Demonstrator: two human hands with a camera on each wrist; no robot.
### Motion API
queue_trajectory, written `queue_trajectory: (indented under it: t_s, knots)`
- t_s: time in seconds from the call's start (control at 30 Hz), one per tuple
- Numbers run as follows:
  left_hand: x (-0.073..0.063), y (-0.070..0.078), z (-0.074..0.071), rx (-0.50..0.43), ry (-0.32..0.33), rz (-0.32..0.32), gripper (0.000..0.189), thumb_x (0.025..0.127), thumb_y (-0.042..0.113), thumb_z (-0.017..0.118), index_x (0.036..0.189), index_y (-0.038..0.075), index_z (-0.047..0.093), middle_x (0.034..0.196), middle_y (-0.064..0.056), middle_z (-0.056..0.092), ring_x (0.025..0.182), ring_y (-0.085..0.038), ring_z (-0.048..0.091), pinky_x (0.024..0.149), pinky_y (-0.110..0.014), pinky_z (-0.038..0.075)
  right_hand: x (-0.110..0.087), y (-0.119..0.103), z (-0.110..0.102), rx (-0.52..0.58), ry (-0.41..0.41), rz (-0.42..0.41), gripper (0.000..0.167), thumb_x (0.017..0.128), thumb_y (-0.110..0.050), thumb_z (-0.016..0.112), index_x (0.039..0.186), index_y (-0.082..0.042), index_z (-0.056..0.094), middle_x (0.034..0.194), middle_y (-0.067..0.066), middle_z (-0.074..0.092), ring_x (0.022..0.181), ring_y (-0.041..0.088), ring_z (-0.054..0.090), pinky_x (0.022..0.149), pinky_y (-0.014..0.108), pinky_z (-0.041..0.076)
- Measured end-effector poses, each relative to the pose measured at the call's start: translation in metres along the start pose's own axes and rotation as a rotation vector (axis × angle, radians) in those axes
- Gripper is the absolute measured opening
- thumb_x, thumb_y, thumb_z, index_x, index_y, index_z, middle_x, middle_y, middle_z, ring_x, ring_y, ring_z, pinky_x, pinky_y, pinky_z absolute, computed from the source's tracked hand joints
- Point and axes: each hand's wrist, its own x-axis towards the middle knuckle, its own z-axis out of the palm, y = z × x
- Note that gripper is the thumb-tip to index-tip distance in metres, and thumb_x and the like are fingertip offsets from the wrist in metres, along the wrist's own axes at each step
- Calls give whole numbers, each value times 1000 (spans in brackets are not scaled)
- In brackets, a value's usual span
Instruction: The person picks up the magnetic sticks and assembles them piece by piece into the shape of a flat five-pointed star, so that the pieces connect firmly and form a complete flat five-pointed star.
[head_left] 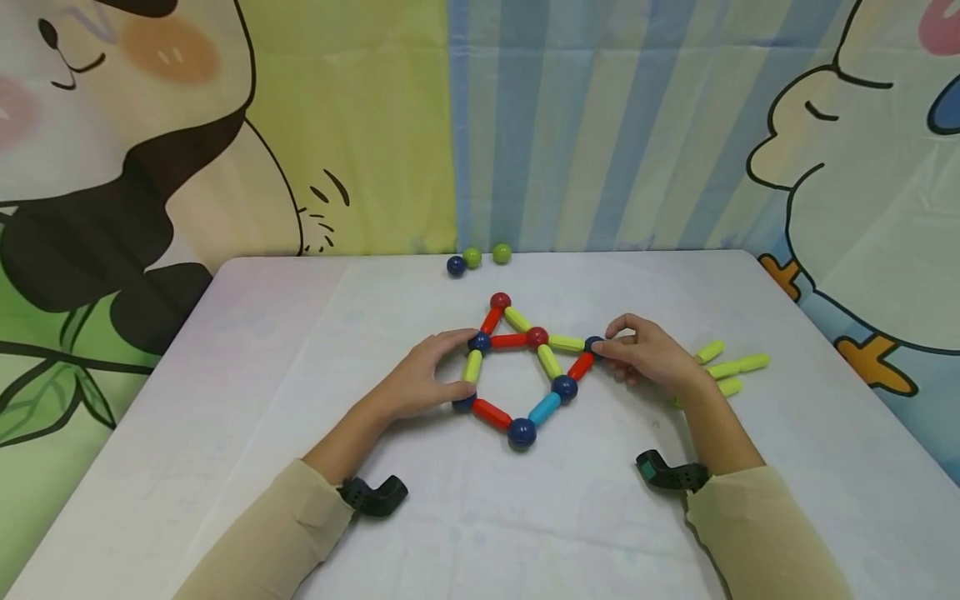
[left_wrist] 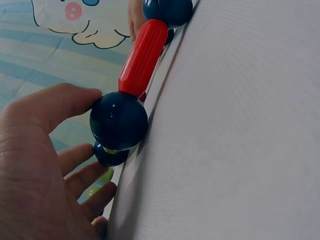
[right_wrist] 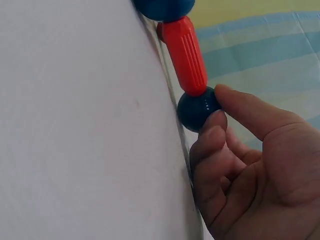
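A flat frame (head_left: 492,414) of coloured rods and balls lies on the table, a pentagon with a triangle on its top and another on its right. My left hand (head_left: 423,375) holds its left side, thumb at the lower-left blue ball (left_wrist: 119,121) and forefinger at the upper-left blue ball (head_left: 480,342). In the left wrist view, the other fingers are spread loosely beneath. My right hand (head_left: 651,357) pinches the rightmost blue ball (right_wrist: 198,109) between thumb and forefinger. A red rod (right_wrist: 185,56) and a yellow-green rod (head_left: 566,343) meet that ball.
Several loose yellow-green rods (head_left: 738,367) lie to the right, partly behind my right wrist. Near the back edge of the white table (head_left: 360,333) are a dark blue ball (head_left: 456,266) and two green balls (head_left: 502,253). A printed cloth (head_left: 600,125) hangs behind.
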Motion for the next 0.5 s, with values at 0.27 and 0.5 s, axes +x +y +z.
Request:
queue_trajectory:
  t_s: [0.27,0.5]
  knots:
    - [-1,-4,-1,-62,95,64,53,96,27,66,147,18,57,146,-6,57,142,-27,50,121,-54,34,-1,-6,6,-87,-65,-106,35,97,-32,72,101,-7,48,104,12,62,89,26,61,73,29,58]
    - [0,-6,1,-81,107,44,43,93,24,72,135,20,67,132,-2,65,130,-24,57,118,-51,39,-2,-12,15,-206,-137,-165,44,87,-31,83,106,-7,52,85,8,50,75,22,49,62,28,44]
